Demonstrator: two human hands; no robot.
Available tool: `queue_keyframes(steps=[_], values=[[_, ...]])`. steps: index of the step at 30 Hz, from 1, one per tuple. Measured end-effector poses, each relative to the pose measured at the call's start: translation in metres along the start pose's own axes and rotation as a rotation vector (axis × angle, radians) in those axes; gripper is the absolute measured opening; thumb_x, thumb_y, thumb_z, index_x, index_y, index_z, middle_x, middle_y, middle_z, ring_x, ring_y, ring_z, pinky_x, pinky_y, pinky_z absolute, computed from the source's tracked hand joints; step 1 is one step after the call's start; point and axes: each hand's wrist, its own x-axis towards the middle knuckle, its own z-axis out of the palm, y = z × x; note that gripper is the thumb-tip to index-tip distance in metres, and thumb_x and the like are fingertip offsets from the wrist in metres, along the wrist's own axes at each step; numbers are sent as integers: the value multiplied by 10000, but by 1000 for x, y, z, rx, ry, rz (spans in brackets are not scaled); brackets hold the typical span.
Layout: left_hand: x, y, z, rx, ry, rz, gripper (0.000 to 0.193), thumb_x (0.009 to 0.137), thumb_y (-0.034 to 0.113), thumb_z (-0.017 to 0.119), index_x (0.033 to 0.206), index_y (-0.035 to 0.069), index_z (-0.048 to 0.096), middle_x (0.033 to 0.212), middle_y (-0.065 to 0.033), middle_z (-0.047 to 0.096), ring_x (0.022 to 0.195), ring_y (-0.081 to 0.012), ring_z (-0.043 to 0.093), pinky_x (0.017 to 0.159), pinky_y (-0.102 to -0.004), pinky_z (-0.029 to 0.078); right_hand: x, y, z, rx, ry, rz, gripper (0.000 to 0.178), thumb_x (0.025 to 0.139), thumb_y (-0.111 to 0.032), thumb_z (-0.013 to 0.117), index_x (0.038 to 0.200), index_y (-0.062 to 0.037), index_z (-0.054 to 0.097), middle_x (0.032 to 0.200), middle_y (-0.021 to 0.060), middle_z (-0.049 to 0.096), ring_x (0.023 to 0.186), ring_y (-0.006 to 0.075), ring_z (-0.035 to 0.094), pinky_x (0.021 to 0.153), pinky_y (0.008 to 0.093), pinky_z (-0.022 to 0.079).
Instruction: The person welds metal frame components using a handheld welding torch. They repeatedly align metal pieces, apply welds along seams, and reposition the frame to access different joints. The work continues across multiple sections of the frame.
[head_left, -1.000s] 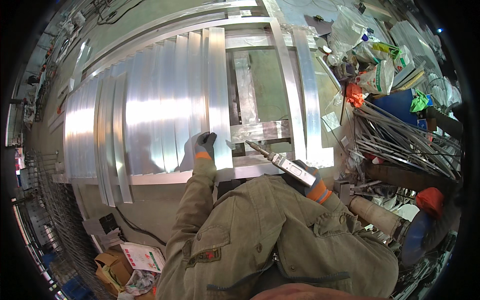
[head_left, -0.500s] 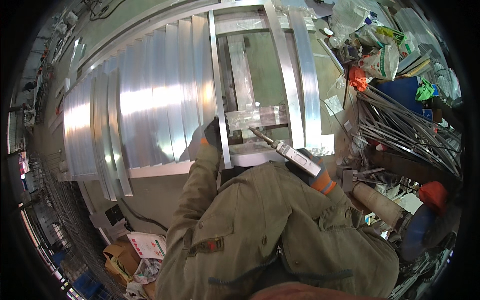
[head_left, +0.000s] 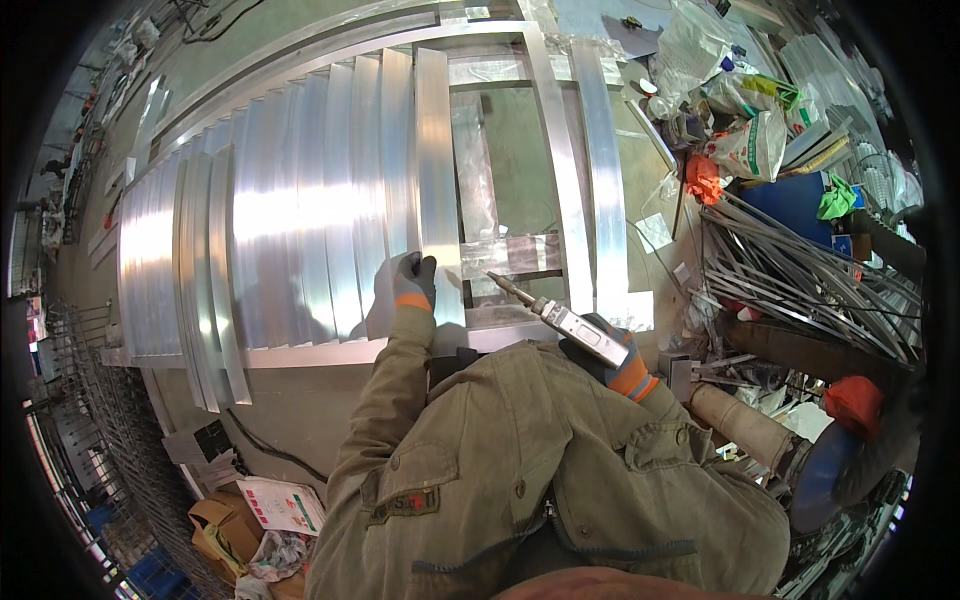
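My left hand, in a dark glove with an orange cuff, is over the left edge of a silvery metal slat. Its fingers are curled in, and whatever they hold is too small to make out. The slat lies broad face up across the metal frame, beside a row of similar overlapping slats. My right hand, gloved the same way, is closed around a grey power screwdriver. Its long bit points up and left over the frame's open bay, apart from the slat.
Another long metal strip lies right of the frame. Bundled thin metal strips, plastic bags and a blue bin crowd the right side. A cardboard box stands at lower left, near wire mesh.
The slat at my left hand has turned from standing on its narrow edge to lying broad face up. My left hand has shifted to its left edge. The screwdriver remains in my right hand.
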Motion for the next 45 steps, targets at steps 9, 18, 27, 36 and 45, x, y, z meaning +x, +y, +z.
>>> queue_keyframes(steps=[9,18,27,36,45], values=[[18,-12,18,45,85,40,495,972,332,799,1315,-10,693,1187,-188,770,1088,-297,726,999,-414,555,1,5,-1,-25,7,-16,310,959,-266,834,1155,-64,703,956,143,743,874,334,767,751,409,598],[26,3,23,49,88,42,446,976,261,801,1302,-22,689,1178,-173,769,1066,-274,717,987,-393,553,0,10,2,-41,17,-32,304,964,-277,831,1144,-68,705,976,137,744,869,329,763,744,408,595],[30,5,21,32,27,-17,540,991,349,779,1359,-34,680,1298,-192,743,1170,-298,692,1051,-413,521,0,6,5,27,23,-9,290,959,-223,831,1142,-38,703,982,148,740,878,340,759,731,417,586],[50,1,14,298,-4,58,491,917,353,838,1227,-24,781,1198,-248,787,1101,-336,758,1028,-437,570,-4,24,12,-41,84,-117,321,957,-130,831,1244,-42,718,1115,146,784,983,302,782,856,385,606],[97,16,-6,550,-383,-187,602,873,490,855,1267,42,774,1040,-131,815,912,-253,755,853,-401,602,1,24,21,-41,-35,44,326,969,-133,827,1255,-27,712,1116,128,779,975,240,769,815,352,595]])
